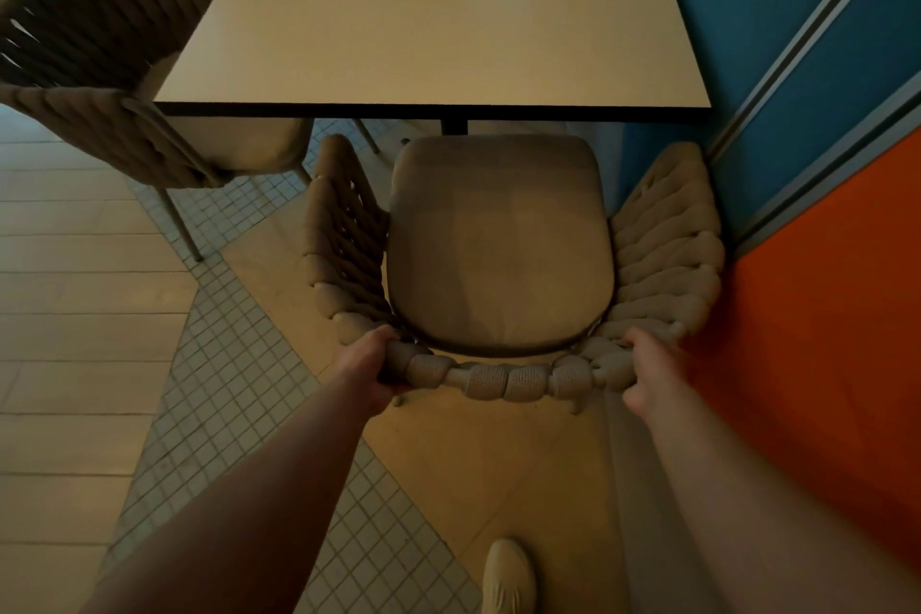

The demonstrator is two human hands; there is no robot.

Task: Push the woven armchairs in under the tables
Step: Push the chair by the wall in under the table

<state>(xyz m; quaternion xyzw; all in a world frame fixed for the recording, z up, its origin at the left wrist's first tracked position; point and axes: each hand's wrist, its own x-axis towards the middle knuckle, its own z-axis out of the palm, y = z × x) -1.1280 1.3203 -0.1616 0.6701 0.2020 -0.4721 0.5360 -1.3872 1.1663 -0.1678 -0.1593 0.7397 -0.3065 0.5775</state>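
The left hand (366, 361) and the right hand (648, 371) both clench the top rail of the woven armchair (501, 244), one at each back corner. The chair faces the table (428, 30); the front edge of its seat cushion sits right at the table's near edge, just short of the dark pedestal (454, 127), with most of the seat outside the table's edge. Its right arm runs close along the blue and orange wall panel (822, 165), leaving little room there. A second woven armchair (104, 65) stands at the table's left edge, its seat partly under. Bare tiled floor (224, 364) lies open to the left. A shoe (508, 578) shows behind the chair
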